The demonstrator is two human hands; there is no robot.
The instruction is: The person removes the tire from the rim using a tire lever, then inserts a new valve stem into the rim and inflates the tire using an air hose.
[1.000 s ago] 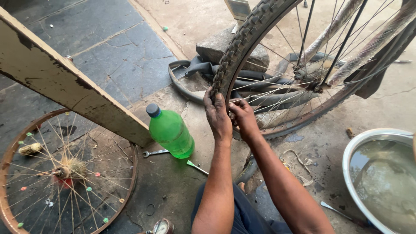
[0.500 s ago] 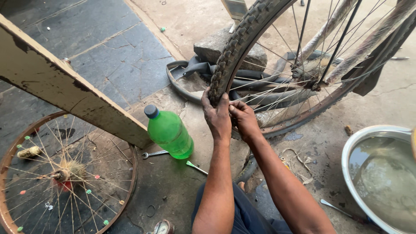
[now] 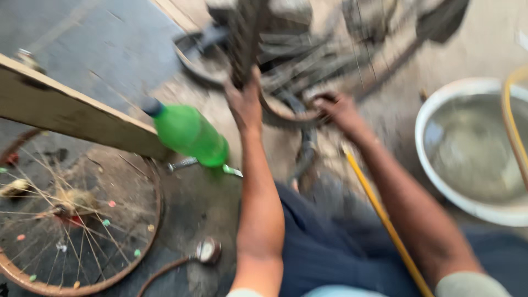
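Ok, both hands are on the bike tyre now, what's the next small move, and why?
Probably hold steady and settle both grips before pulling further. The left hand grasps the upright tyre, while the right hand sits apart on a dark curved strip, perhaps tyre or tube; the view is too blurred to tell. The green bottle lies close beside the left forearm, so keep the motion small.

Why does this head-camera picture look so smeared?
Head view: motion blur streaks the whole frame; the tyre and spokes at top are worst, the left hand and right hand soft-edged. The green bottle stays recognisable. Lighting is even daylight, without harsh glare.
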